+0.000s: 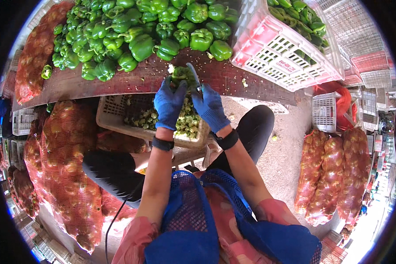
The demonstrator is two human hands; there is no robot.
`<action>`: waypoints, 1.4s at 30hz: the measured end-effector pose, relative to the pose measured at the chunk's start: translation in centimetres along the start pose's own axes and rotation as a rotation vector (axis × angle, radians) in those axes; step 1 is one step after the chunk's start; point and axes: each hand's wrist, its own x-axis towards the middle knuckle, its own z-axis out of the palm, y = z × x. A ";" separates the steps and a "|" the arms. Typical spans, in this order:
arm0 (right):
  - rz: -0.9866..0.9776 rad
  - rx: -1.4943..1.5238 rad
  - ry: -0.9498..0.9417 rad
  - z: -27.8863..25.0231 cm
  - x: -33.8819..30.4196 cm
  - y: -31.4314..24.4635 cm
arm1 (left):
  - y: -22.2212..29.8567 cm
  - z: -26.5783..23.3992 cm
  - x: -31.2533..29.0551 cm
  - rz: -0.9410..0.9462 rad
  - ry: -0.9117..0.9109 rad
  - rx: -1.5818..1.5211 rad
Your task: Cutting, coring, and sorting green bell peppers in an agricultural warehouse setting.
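Observation:
In my left hand, wearing a blue knit glove, I grip a green bell pepper over the table's near edge. It looks cut, with a pale bit at its top left; its underside is hidden by the gloves. My right hand, gloved the same way, is closed round a knife. The blade points up and slightly left, along the pepper's right side. Below both hands sits a pale plastic crate with green and whitish pepper scraps in it.
A heap of whole green peppers covers the back of the dark red table. At its right stands a white and pink crate of green pepper pieces. Red mesh sacks crowd the left; more mesh sacks stand right.

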 end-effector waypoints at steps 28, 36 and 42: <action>-0.089 -0.206 -0.060 0.8 -0.2 -0.5 | -0.2 0.7 -0.1 0.005 -0.003 0.013; -0.068 -0.236 0.039 2.5 -0.7 -0.3 | -0.3 1.2 0.4 -0.005 -0.044 0.104; -0.034 -0.221 0.041 2.6 -2.7 -0.6 | -0.7 0.4 1.0 0.043 -0.017 0.187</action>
